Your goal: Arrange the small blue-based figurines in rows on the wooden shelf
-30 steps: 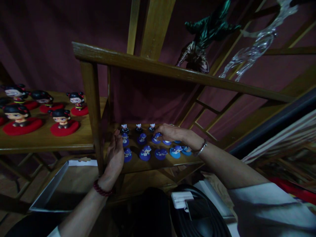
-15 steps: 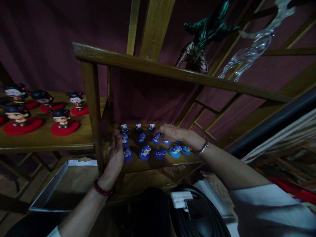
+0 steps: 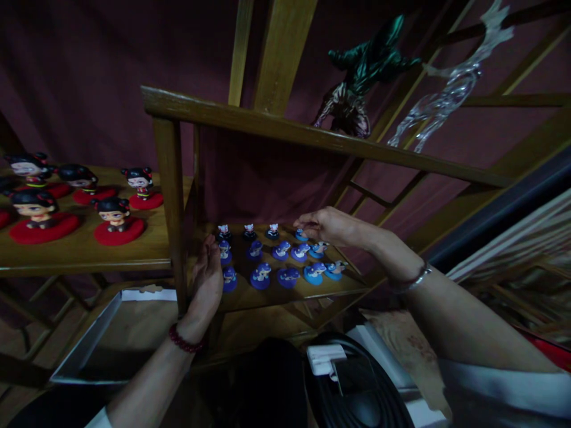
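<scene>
a dark red beaded bracelet (image 3: 184,341) circles the left wrist (image 3: 193,324), a slim silver-toned bangle (image 3: 422,276) the right, with pale, loose sleeves (image 3: 504,383).

The right grip (image 3: 331,226) partly hides a rear blue figurine (image 3: 302,237).

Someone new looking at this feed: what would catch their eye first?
Probably the black-haired figures on red bases, on the left shelf. Next, the small blue figures on the middle shelf, with the right hand at the back row's right end. On the top shelf, a shiny green statue and a clear, glassy figure stand out too.
</scene>
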Tool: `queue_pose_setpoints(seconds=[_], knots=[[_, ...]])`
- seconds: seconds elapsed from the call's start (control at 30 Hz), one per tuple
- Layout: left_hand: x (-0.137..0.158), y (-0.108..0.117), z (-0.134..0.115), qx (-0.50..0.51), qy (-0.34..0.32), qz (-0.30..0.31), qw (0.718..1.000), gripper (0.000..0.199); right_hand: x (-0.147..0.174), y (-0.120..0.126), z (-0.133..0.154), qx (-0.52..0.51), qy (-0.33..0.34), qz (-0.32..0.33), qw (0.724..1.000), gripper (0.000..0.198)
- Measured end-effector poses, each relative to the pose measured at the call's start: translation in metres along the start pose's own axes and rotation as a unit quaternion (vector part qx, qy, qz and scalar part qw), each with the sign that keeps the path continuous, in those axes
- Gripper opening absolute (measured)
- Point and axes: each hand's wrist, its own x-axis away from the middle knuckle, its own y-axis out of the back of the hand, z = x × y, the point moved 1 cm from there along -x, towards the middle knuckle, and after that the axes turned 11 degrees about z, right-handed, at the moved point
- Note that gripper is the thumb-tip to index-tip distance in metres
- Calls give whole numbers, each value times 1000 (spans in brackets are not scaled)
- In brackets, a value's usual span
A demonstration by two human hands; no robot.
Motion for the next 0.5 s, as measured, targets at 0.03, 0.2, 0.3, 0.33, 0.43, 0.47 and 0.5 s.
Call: queue_pose_setpoints(seconds=[0.03,0.2,0.3,0.33,0.43,0.47,0.5], knots=[[0,0,-1,3,1,2,1000,36,3,-1,-2,-10,-2,-3,1000,29],[0,0,-3,2,0,0,1000,35,15,-8,-7,-45,6,-16,999,27],[0,1,-5,3,9,1,1000,36,22,-12,1,-47,27,-3,999,27],[1,1,-6,3,12,3,1000,37,24,-14,5,-49,34,6,998,27],[2,1,-9,3,20,7,1000,37,31,-18,20,-43,55,36,997,28],[3,1,-9,4,20,9,1000,36,33,-20,25,-37,68,46,996,29],[3,1,-9,8,19,10,1000,36,34,-23,29,-30,83,54,995,31]])
